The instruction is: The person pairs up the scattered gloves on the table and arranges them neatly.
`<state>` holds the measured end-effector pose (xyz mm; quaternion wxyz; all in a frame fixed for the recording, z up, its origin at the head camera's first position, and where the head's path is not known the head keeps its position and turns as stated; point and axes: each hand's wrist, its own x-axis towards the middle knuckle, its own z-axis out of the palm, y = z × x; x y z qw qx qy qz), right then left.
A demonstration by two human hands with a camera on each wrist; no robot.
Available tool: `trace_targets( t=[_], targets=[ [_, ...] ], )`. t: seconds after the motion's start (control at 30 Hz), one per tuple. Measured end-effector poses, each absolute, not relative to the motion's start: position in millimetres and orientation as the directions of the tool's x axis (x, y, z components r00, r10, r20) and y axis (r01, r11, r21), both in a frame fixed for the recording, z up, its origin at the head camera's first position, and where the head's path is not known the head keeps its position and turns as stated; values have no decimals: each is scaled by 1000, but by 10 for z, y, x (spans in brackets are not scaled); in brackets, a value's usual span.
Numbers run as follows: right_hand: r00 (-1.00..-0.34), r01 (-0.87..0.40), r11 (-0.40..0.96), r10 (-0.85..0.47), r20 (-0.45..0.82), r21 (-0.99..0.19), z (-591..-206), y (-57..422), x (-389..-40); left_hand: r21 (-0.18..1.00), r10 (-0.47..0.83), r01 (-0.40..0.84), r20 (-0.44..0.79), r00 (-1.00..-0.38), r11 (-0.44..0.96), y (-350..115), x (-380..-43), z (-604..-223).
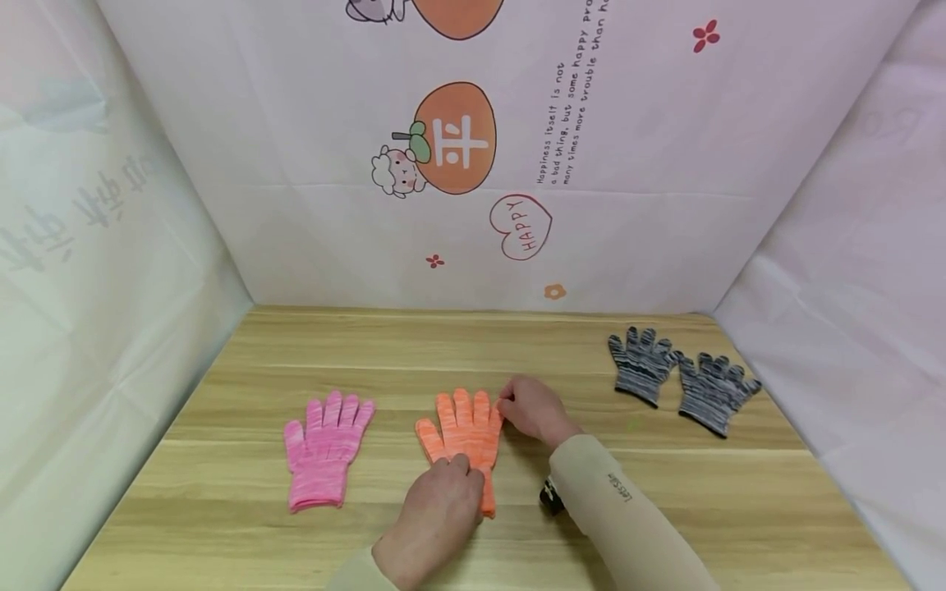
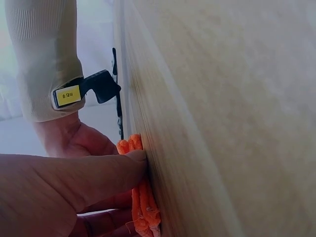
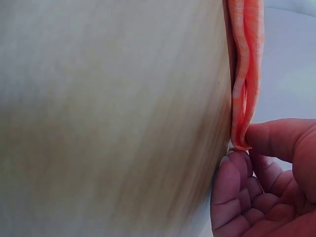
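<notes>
An orange knitted glove lies on the table with its fingers pointing toward the back wall. My left hand is over its cuff, fingers curled, and in the left wrist view the thumb lies along the stacked orange layers. At the glove's outer finger on the right, my right hand pinches the tip. The right wrist view shows thumb and fingertips meeting at the end of the orange fabric, close beside the tabletop. Part of the cuff is hidden under the left hand.
To the left lies a pink glove, flat. Two grey-and-black gloves lie side by side at the back right. Cloth walls with printed drawings enclose the wooden table. A black device sits under the right sleeve.
</notes>
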<state>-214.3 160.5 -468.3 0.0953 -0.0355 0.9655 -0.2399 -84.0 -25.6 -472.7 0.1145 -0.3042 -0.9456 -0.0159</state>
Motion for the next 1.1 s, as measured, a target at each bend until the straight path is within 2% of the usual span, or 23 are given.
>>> trace_targets(
  t=[0.5,0.73,1.1],
  targets=[
    [-985,-9,908,-80,-151,-419,-4712,1624,-2145,-47,574,582,255,-779,811,-257,-833,-4735],
    [-985,-84,940,-128,-115,-332,-4692,1548,-2124,-48,573,583,266,-775,811,-253,-818,-4728],
    [-966,-144,952,-195,-172,-270,-4572,1522,-2079,-41,573,580,225,-788,813,-256,-830,-4723]
  ],
)
